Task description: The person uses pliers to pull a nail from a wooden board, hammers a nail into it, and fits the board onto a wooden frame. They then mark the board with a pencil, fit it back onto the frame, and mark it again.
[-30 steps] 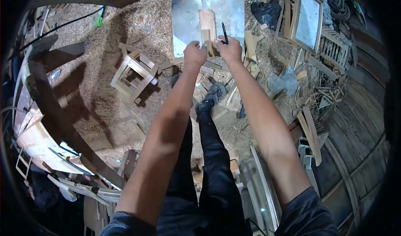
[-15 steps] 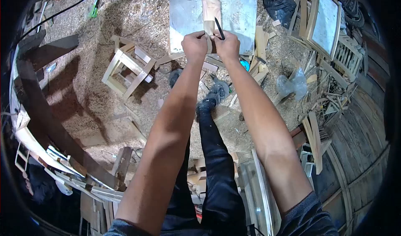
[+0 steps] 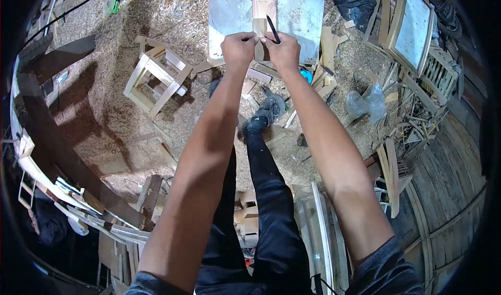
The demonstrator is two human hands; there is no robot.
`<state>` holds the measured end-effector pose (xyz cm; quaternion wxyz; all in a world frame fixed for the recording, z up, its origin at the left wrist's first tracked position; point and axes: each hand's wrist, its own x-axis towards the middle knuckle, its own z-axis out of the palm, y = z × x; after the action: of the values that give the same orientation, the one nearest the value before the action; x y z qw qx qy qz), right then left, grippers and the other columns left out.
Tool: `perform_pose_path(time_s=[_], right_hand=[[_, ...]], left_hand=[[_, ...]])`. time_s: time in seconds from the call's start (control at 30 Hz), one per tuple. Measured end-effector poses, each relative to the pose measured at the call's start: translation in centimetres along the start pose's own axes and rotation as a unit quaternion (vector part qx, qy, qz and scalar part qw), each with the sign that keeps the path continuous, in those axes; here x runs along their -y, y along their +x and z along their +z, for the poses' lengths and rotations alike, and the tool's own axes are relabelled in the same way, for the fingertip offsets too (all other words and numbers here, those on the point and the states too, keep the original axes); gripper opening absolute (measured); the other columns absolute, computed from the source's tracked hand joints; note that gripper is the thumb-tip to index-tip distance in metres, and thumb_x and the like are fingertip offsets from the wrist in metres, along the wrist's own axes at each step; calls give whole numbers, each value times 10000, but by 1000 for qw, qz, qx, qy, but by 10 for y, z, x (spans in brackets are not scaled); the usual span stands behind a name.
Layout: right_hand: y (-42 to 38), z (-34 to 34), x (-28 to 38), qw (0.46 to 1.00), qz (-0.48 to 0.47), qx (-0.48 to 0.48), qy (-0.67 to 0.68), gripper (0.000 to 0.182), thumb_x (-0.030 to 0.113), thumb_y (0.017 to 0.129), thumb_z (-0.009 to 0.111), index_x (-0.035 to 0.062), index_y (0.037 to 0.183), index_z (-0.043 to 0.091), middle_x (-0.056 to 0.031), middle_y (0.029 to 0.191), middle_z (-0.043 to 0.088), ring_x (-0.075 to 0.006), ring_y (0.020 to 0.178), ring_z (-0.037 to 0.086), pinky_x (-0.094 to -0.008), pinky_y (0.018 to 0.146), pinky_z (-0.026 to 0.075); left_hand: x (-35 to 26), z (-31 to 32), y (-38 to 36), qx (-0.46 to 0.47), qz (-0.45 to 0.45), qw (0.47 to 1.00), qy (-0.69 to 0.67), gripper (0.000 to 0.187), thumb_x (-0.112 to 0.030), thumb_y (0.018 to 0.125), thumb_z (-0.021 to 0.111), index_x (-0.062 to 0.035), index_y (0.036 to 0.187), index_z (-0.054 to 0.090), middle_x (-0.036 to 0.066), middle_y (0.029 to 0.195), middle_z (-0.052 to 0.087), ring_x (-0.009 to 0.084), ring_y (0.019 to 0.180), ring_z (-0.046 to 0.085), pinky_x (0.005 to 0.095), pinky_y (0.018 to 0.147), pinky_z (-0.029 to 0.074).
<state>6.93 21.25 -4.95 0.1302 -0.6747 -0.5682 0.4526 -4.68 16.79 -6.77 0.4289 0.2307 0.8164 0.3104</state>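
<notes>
A pale wooden board (image 3: 264,2) lies lengthwise on a grey, smooth-topped work surface (image 3: 224,13). Over its near end sits a smaller piece of wood (image 3: 259,28), pointing toward me. My left hand (image 3: 239,49) is closed, thumb and fingertips pinching the left side of this smaller piece. On the opposite side, my right hand (image 3: 283,51) is closed with its fingertips at the piece's right edge. A black pencil (image 3: 273,28) sticks up between the right hand's fingers, tip pointing away from me. The fingertips are partly hidden.
A small wooden stool-like frame (image 3: 158,77) stands on the sawdust-covered floor at left. Offcuts (image 3: 327,50) and a clear plastic bag (image 3: 365,103) lie to the right. A framed panel (image 3: 410,30) leans at far right; a dark curved timber (image 3: 47,133) borders the left.
The view has shifted slightly, and the work surface shows a little higher. Both hands keep their hold at the wood; the left has moved slightly outward.
</notes>
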Motion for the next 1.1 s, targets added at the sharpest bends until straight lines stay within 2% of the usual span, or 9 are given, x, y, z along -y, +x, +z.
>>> perform_pose_path(time_s=[0.43,0.53,0.6,0.73,0.8,0.83,0.93,0.97,1.1], right_hand=[[13,-11,-4,998,17,63,-24,246,217,738,822,48,905,759,-132,794,734,-221,720,709,-349,692,548],[15,-12,-12,995,16,92,-36,252,215,763,825,41,932,758,-75,797,738,-140,711,665,-292,699,520],[12,-12,-22,994,-51,97,-13,215,186,766,782,46,925,746,-155,805,716,-287,785,705,-370,731,539],[-12,-14,-38,988,-124,90,36,308,125,772,735,36,1063,690,-178,997,678,-331,882,682,-382,793,533],[-25,-21,-38,966,-233,85,-67,508,29,779,736,23,1261,577,-148,1198,571,-277,986,643,-368,859,518],[-29,-23,-37,966,-218,110,-81,605,23,756,757,73,1313,524,-162,1240,520,-361,1053,614,-405,911,513],[-26,-25,-32,959,-232,111,-122,652,83,784,747,177,1370,477,-151,1225,514,-422,985,623,-491,860,531],[-23,-25,-33,953,-228,122,-160,719,115,790,762,256,1417,440,-135,1208,508,-405,968,633,-494,838,542],[-18,-30,-39,934,-277,145,-175,757,116,780,773,299,1432,436,-123,1174,515,-383,938,646,-471,807,559]], left_hand=[[7,-9,6,101,0,988,-120,255,-39,801,779,47,1021,683,74,852,698,110,666,638,246,566,538],[2,-10,6,108,-13,987,-118,243,-28,800,772,46,1010,676,69,837,687,113,661,639,248,558,538],[2,-10,8,112,-16,986,-122,238,-23,802,766,45,1010,671,66,829,681,115,656,638,249,554,537],[1,-10,5,114,-22,984,-134,266,-10,795,756,51,1038,667,78,843,689,121,673,649,256,577,555],[1,-12,6,118,-29,984,-129,269,6,816,734,35,1069,649,61,841,668,120,647,633,248,542,539],[2,-13,7,119,-9,984,-131,310,29,794,714,28,1097,652,67,831,680,119,664,645,257,559,553],[0,-15,3,124,28,983,-133,531,83,772,623,-18,1292,590,50,800,659,120,650,641,274,547,554],[2,-14,7,130,43,981,-134,594,83,776,616,-48,1351,549,42,795,641,122,638,632,282,539,548],[-1,-19,12,174,85,979,-72,721,34,814,670,-205,1461,460,15,815,587,108,660,606,278,552,550]])
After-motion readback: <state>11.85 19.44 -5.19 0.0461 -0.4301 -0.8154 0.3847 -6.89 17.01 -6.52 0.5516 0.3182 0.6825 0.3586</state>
